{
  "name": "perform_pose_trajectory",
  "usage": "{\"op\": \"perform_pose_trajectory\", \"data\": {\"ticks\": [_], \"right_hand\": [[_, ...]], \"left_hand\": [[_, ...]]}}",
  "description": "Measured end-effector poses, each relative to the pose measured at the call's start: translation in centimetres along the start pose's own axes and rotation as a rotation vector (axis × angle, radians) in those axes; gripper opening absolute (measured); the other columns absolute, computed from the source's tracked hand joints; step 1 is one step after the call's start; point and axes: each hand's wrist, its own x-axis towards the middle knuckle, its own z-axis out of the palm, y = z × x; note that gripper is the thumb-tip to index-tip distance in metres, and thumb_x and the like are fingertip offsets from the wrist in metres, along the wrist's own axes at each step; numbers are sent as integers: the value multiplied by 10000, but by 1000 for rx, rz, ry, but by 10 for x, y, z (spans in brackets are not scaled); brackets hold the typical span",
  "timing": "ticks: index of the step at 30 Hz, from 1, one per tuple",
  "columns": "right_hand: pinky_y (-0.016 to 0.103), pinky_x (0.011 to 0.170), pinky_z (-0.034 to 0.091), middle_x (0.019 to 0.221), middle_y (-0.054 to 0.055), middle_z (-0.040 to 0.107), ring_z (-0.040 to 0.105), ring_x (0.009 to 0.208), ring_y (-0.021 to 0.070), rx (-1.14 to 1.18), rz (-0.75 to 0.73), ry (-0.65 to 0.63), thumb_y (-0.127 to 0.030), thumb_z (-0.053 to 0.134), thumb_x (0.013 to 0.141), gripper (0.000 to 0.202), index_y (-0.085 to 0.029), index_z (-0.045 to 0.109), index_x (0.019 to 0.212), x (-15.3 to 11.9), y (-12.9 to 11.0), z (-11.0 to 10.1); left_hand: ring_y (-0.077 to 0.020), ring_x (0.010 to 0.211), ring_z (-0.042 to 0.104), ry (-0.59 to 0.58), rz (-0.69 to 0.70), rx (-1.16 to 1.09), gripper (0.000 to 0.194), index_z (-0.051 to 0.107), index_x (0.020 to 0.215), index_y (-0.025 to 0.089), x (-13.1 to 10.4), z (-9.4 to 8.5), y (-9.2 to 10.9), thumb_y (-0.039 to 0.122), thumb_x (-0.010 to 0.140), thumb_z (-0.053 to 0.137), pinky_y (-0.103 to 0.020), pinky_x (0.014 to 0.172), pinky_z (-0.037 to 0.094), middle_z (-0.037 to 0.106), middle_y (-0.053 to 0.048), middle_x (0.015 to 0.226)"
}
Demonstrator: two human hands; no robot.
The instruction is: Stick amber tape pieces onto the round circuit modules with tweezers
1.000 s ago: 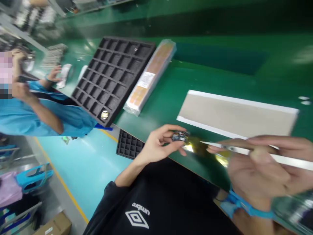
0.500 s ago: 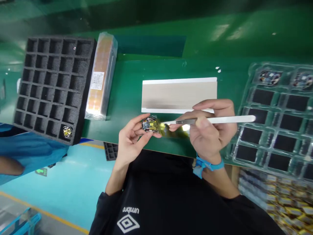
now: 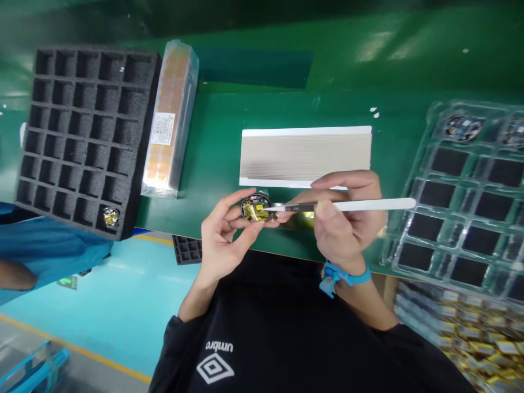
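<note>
Pinched by its rim between the fingers and thumb of my left hand [image 3: 227, 229] is a small round circuit board [image 3: 255, 208] with yellow parts and a dark rim. My right hand [image 3: 347, 218] holds white tweezers [image 3: 368, 204] with a dark middle section. Their tips lie over the right part of the board; whether they grip anything there is too small to tell. A shiny yellow film [image 3: 308, 214] shows partly behind my right fingers. Just beyond my hands lies a white-edged sheet with fine lines [image 3: 305, 155].
On the left stand a black foam tray [image 3: 98, 103] holding one round board [image 3: 111, 216], and a wrapped orange pack [image 3: 170, 98]. A clear tray [image 3: 440, 164] with round boards and black pads is at right. Part of another person's blue clothing [image 3: 53, 245] shows lower left.
My right hand and the tweezers have moved slightly left, so the tips now reach over the board. The yellow film by the board shows less. The whole view has shifted a little.
</note>
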Motion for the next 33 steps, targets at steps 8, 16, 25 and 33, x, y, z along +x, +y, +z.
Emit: {"op": "perform_pose_trajectory", "data": {"ticks": [8, 16, 25, 33], "right_hand": [[337, 545, 680, 746, -39, 761, 748, 549, 211, -78, 28, 58, -272, 684, 1085, 216, -297, 748, 1291, -3, -1, 0], [311, 483, 631, 749, -32, 757, 711, 523, 191, -146, -22, 62, -315, 723, 1079, 176, -310, 759, 1252, -4, -1, 2], [227, 528, 616, 781, -8, 688, 709, 586, 119, -312, -68, 84, -297, 686, 1117, 157, -190, 797, 1083, -3, -6, 4], [358, 411, 569, 624, 12, 632, 471, 438, 162, -405, -65, 122, -325, 699, 1048, 162, -234, 804, 963, -2, -7, 2]], "left_hand": [[-208, 907, 901, -11, 2, -21, 415, 730, 1398, 217, -2, -1, 0, 277, 1016, 881, -266, 897, 753, 899, -45, 1114], [-216, 959, 901, -25, 13, -14, 422, 739, 1419, 221, -3, -2, -4, 289, 1024, 870, -295, 932, 753, 896, -45, 1135], [-202, 939, 900, 3, 12, 4, 419, 758, 1445, 244, -5, 1, 3, 237, 1037, 854, -243, 895, 738, 898, -29, 1145], [-214, 924, 900, 23, 30, 0, 421, 759, 1446, 281, -6, 2, 2, 257, 1037, 856, -296, 897, 756, 890, -5, 1134]]}}
